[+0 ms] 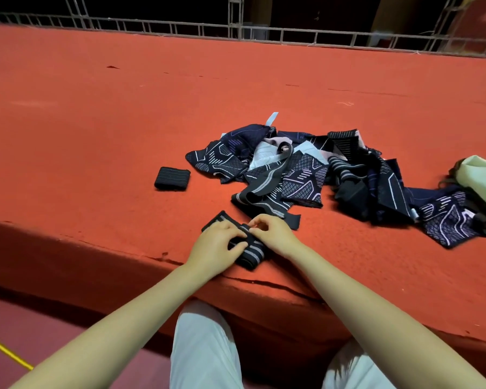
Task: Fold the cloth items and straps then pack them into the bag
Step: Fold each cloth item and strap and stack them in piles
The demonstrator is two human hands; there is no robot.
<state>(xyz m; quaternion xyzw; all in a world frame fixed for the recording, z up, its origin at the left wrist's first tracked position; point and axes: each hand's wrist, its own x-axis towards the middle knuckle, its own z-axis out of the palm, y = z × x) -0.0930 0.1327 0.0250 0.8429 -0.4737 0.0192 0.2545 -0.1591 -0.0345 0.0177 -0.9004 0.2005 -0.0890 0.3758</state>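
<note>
A black strap with grey stripes (251, 254) lies partly folded near the front edge of the red platform. My left hand (218, 244) presses on its left part, fingers curled over the fold. My right hand (272, 231) pinches the strap's upper edge right beside it. A folded black strap (172, 178) sits alone to the left. Behind my hands lies a loose pile of dark patterned cloth items and straps (306, 169). A pale green bag (480, 178) rests at the far right edge.
The red carpeted platform (96, 122) stretches wide to the left and back. A metal truss railing (236, 29) runs along its far side. My knees in light trousers (205, 346) are below the front edge. A yellow cable (9, 352) crosses the floor at lower left.
</note>
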